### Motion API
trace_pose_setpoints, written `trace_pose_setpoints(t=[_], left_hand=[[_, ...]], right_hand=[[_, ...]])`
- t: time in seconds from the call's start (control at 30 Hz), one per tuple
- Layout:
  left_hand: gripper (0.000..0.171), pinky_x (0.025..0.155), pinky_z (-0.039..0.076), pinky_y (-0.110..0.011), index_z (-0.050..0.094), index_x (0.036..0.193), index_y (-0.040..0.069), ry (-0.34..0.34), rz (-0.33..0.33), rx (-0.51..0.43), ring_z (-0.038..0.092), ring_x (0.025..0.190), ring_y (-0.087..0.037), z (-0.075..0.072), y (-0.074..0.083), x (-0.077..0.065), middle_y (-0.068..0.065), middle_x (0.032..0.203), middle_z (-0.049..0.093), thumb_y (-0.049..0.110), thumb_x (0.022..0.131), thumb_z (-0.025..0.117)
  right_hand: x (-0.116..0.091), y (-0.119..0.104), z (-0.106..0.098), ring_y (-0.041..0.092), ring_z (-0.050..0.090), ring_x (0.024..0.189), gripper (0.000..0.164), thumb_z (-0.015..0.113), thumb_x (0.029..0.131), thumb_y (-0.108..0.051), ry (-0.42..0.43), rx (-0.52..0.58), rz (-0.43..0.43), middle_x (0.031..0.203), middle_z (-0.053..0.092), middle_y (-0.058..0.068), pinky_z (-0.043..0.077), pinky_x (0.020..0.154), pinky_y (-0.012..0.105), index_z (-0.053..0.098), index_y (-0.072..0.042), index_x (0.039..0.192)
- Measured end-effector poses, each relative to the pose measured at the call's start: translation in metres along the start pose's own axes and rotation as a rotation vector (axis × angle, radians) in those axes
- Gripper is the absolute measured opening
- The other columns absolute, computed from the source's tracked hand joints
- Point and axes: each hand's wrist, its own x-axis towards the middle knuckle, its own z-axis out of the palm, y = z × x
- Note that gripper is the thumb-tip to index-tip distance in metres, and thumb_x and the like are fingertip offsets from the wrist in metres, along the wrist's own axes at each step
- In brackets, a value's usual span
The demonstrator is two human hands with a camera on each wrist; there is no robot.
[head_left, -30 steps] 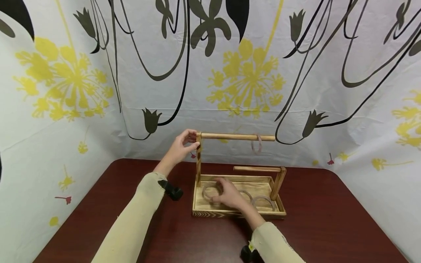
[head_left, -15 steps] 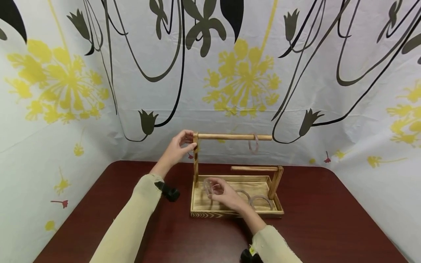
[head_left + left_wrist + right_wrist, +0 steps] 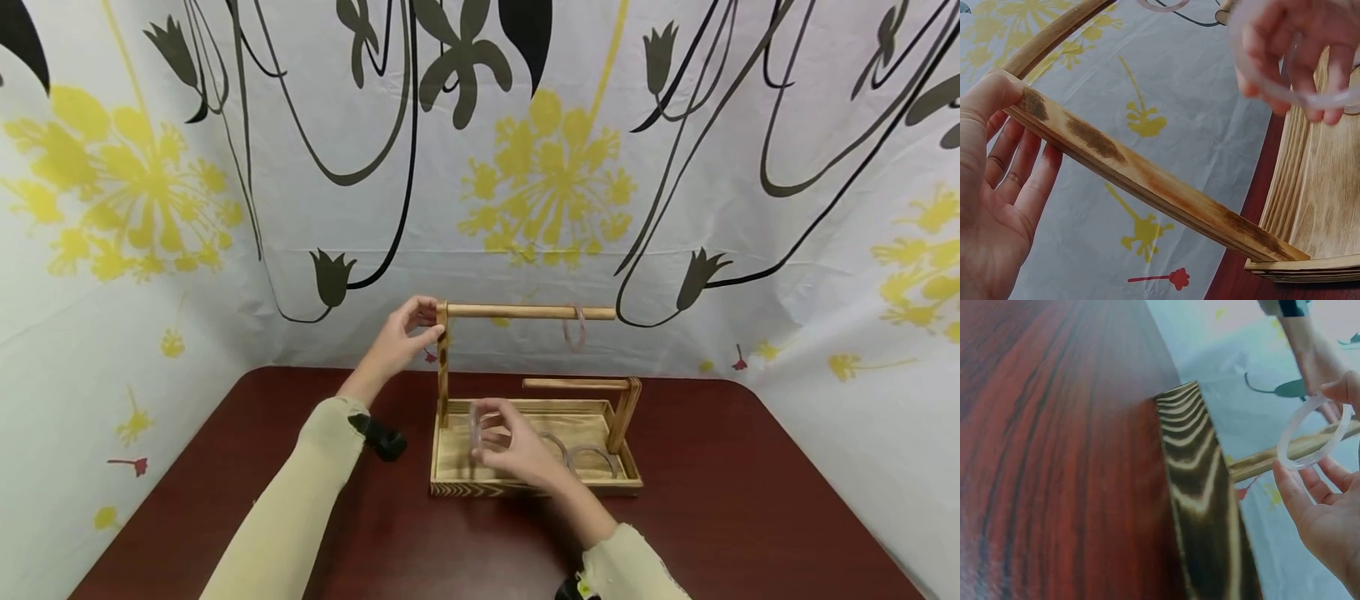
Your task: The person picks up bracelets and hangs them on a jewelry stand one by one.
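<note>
My left hand (image 3: pixel 401 337) grips the top of the upright post (image 3: pixel 442 367) of a wooden bangle stand, thumb on one side and fingers behind, as the left wrist view shows. Over the left part of the stand's tray, my right hand (image 3: pixel 521 450) holds a pale translucent bangle (image 3: pixel 1283 442) between thumb and fingertips. That bangle stands on edge, above the tray floor and to the right of the post. On the upper bar (image 3: pixel 517 312) hangs a pinkish bangle (image 3: pixel 582 330), near the bar's right end. Two more bangles (image 3: pixel 592 447) lie in the tray, partly behind my right hand.
A shorter bar (image 3: pixel 573 384) extends left from a low post (image 3: pixel 624 417) at the tray's right end. The wooden tray (image 3: pixel 495 489) sits on a dark red table (image 3: pixel 720 483). Behind the table hangs a patterned cloth (image 3: pixel 675 183).
My right hand has picked the bangle up from the tray floor and turned it upright, lifting it slightly. My left hand stays on the post. The head view has shifted a little.
</note>
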Motion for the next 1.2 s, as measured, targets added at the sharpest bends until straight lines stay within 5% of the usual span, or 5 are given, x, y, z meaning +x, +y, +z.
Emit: trace_pose_setpoints(t=[0.27,0.5,1.07,1.2], left_hand=[[0.033,0.107,0.045,-0.056,0.051,0.129,-0.004,0.0,-0.003,0.004,0.056,0.121,-0.04,0.001,0.0,-0.001,-0.024,0.124,0.057,0.005,0.099,0.06],[0.033,0.106,0.045,-0.056,0.05,0.129,-0.004,0.011,0.012,-0.004,0.055,0.12,-0.042,0.0,0.001,0.0,-0.026,0.124,0.056,0.004,0.098,0.059],[0.031,0.106,0.047,-0.05,0.051,0.127,-0.005,0.018,0.024,0.006,0.057,0.118,-0.04,0.0,-0.001,-0.001,-0.024,0.121,0.057,0.003,0.098,0.06],[0.032,0.107,0.046,-0.05,0.051,0.127,-0.004,0.013,0.017,0.005,0.057,0.119,-0.04,0.001,-0.001,0.0,-0.025,0.122,0.057,0.003,0.098,0.06]], right_hand=[[-0.013,-0.025,-0.005,0.035,0.054,0.118,0.064,0.071,0.078,0.004,0.007,-0.035,-0.045,0.133,0.05,0.017,0.054,0.102,0.041,0.047,-0.007,0.136],[-0.023,-0.048,-0.018,0.035,0.057,0.112,0.066,0.073,0.074,0.007,0.05,-0.076,-0.18,0.127,0.053,0.018,0.056,0.098,0.032,0.049,-0.005,0.134],[-0.039,-0.086,-0.092,0.008,0.064,0.104,0.059,0.069,0.082,0.008,0.259,-0.203,-0.216,0.117,0.059,0.023,0.056,0.091,0.018,0.046,0.006,0.136],[-0.042,-0.09,-0.104,0.007,0.065,0.104,0.061,0.07,0.079,0.012,0.316,-0.235,-0.262,0.117,0.059,0.008,0.055,0.091,0.016,0.046,0.005,0.136]])
